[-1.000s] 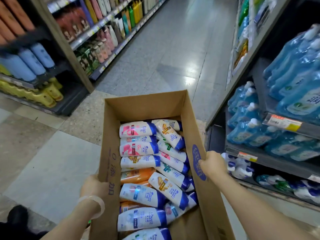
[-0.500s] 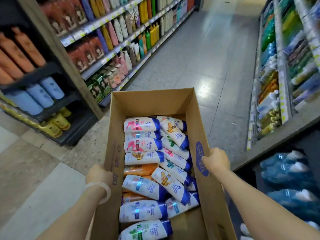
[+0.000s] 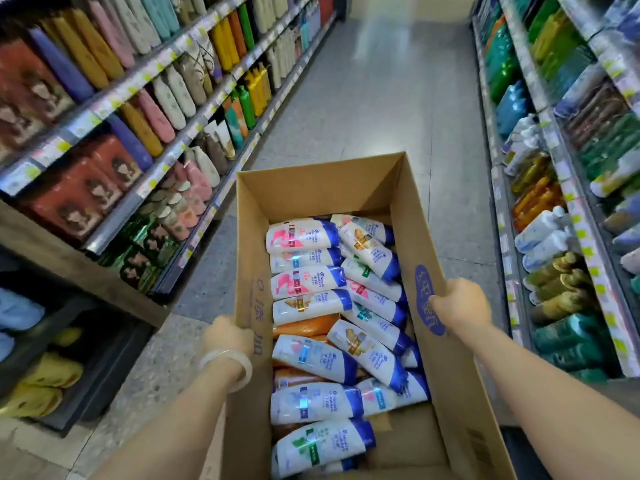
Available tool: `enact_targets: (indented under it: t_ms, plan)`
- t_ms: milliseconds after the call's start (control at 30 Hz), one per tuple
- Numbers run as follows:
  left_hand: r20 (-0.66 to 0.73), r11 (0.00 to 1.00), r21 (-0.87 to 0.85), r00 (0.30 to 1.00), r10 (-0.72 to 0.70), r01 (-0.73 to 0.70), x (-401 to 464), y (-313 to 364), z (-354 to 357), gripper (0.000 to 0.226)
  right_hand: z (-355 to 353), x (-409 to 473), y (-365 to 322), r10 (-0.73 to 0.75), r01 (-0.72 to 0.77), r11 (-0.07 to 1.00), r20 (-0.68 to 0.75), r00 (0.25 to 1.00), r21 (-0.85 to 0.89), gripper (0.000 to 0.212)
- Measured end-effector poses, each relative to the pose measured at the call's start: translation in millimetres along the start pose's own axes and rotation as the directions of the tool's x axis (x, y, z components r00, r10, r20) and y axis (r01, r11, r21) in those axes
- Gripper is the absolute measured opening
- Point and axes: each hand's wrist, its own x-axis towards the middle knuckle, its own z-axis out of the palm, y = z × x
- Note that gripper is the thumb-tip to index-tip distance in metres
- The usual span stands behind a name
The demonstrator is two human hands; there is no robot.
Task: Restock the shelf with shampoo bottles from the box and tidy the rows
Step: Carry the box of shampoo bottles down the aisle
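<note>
An open cardboard box [image 3: 322, 188] is carried in front of me, above the aisle floor. Inside lie several white shampoo bottles with blue caps [image 3: 304, 237], packed on their sides in two rows, with orange bottles [image 3: 304, 325] among them. My left hand [image 3: 227, 336], a pale bangle on its wrist, grips the box's left wall from outside. On the opposite wall, my right hand [image 3: 462, 304] grips beside a blue printed logo. The box's near right corner holds no bottles.
Shelves [image 3: 145, 74] of coloured bottles and red boxes line the left side of the aisle. The right shelves [image 3: 568, 209] hold green, orange and white bottles. A grey tiled floor [image 3: 374, 109] runs straight ahead between them.
The view has swung up and along the aisle while both hands keep hold of the box. The blue bottles on the lower right shelf have dropped out of sight.
</note>
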Motion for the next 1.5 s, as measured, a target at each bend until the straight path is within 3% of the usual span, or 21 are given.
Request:
enact_targets:
  t_ms: [133,267,433,600,800,1033,1233,1367,1500]
  plan:
    - [0.045,0.999,-0.001,0.998,0.039,-0.039,80,79,14,0.017,-5,91,-32,0.044,-0.044,0.999,0.019,0.999,0.014,0.015]
    - [0.012,0.999,0.010,0.999,0.044,-0.044,167,170,21,0.009,-22,201,-83,0.020,-0.022,0.998,0.027,0.999,0.059,0.015]
    - [-0.020,0.998,-0.038,0.998,0.051,-0.052,261,284,17,0.019,-65,326,-147,0.027,-0.026,0.997,0.000,1.000,0.075,0.019]
    - [-0.027,0.995,-0.037,0.996,0.088,-0.089,359,397,29,0.012,-85,441,-195,0.063,-0.063,0.995,-0.005,0.998,0.071,0.016]
    - [0.035,0.985,-0.015,0.984,0.172,-0.172,490,550,50,0.023,-119,598,-250,0.157,-0.151,0.979,-0.030,0.987,0.135,0.016]
    - [0.132,0.994,-0.005,0.985,0.113,-0.113,587,707,82,0.019,-177,743,-288,0.207,-0.201,0.975,-0.065,0.976,0.092,0.031]
    - [0.164,0.963,0.093,0.958,0.234,-0.251,653,853,120,0.007,-215,889,-305,0.249,-0.244,0.966,-0.062,0.967,0.082,0.030]
    - [0.122,0.968,0.063,0.964,0.235,-0.244,704,955,137,0.023,-264,994,-332,0.208,-0.202,0.977,-0.090,0.974,0.073,0.013]
    - [0.165,0.963,0.075,0.955,0.245,-0.260,747,1051,149,0.021,-305,1089,-350,0.228,-0.221,0.971,-0.081,0.970,0.089,0.016]
